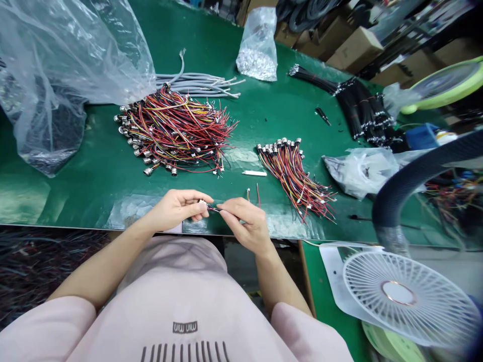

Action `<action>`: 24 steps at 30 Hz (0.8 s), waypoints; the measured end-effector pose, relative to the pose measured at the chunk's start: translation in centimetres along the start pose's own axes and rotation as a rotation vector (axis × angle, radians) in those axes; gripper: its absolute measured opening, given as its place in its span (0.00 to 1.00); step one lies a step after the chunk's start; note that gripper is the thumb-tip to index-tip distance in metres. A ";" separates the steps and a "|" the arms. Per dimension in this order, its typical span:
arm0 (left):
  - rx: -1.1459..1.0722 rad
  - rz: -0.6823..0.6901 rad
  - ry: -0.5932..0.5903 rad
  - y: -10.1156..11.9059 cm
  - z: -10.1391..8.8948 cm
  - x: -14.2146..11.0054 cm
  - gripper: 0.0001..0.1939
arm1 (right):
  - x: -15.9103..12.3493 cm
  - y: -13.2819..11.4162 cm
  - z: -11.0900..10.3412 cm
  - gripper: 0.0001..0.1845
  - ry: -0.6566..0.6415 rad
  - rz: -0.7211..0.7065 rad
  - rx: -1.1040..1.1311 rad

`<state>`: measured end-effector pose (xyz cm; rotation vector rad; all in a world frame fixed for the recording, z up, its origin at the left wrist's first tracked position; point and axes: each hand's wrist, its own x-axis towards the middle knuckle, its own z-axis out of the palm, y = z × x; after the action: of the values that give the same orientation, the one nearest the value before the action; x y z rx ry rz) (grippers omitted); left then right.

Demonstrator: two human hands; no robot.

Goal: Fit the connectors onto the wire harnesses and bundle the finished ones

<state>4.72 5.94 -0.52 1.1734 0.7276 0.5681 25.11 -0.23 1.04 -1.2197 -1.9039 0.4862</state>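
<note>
Between finger and thumb of my left hand (180,208) is the metal connector end of a wire harness (212,206). The thumb and fingers of my right hand (247,221) pinch its thin wires a little to the right. Both hands hover over the front edge of the green table. Wire ends (258,195) of red and other colours stick out beyond my right hand. Behind my hands lies a big heap of red, yellow and black wire harnesses (181,130) with round metal connectors. A smaller bundle of harnesses (294,173) is spread to the right.
A white pen-like stick (254,173) lies between the heaps. Grey cables (204,84) and a clear plastic bag (258,45) are farther back. Black cable bundles (358,108) lie at the right. A dark hose (415,171) and a white fan (407,296) crowd the right side.
</note>
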 end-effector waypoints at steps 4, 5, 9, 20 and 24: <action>-0.040 -0.033 0.030 -0.3 0.1 0.3 0.18 | 0.1 -0.5 0.5 0.07 0.031 -0.130 -0.151; -0.041 -0.033 0.031 -0.4 0.2 0.3 0.18 | 0.1 -0.7 0.7 0.07 0.027 -0.150 -0.178; -0.020 -0.016 0.047 -0.5 0.4 0.4 0.18 | 0.3 -1.3 1.8 0.07 0.013 -0.182 -0.298; -0.083 0.058 0.113 -0.6 0.6 0.6 0.20 | 0.7 -1.4 1.9 0.07 0.085 -0.117 -0.390; -0.121 0.114 0.157 -0.6 0.6 0.7 0.21 | 0.4 -2.0 1.7 0.07 0.038 -0.114 -0.393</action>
<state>5.61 5.91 -1.09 1.0705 0.7520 0.7963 22.53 -0.69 1.55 -1.3431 -2.0838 0.0252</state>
